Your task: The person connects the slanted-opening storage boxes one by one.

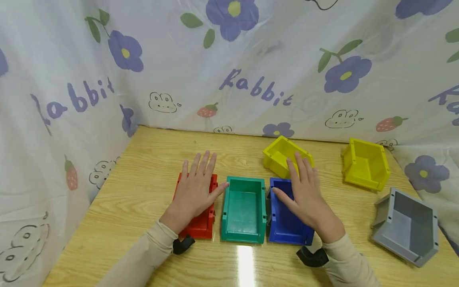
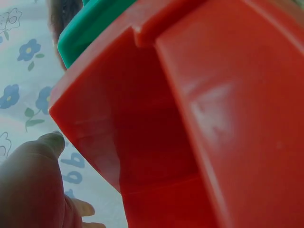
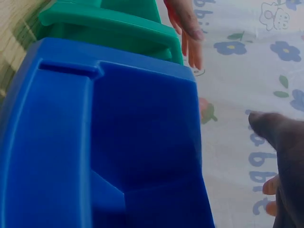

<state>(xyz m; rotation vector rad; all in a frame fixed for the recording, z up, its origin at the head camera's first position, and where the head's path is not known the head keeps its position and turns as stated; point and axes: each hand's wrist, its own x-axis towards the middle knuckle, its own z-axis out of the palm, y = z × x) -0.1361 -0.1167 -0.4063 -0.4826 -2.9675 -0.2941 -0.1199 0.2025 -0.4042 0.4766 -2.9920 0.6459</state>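
Note:
My left hand (image 1: pixel 193 195) is spread flat above the red bin (image 1: pixel 201 227), covering much of it in the head view. Its thumb reaches toward the left rim of the green bin (image 1: pixel 244 211). Over the blue bin (image 1: pixel 287 229) my right hand (image 1: pixel 306 195) is held with fingers extended and nothing in its grasp. Red, green and blue bins stand side by side in a row. In the left wrist view the red bin (image 2: pixel 156 123) fills most of the picture, with the thumb apart from it. The right wrist view shows the blue bin (image 3: pixel 142 133) close up.
Behind the blue bin, a yellow bin (image 1: pixel 277 159) sits at an angle, partly hidden by the right fingers. A second yellow bin (image 1: pixel 365 167) and a grey bin (image 1: pixel 405 227) stand at the right. A patterned curtain (image 1: pixel 251 59) borders the wooden table (image 1: pixel 136 191).

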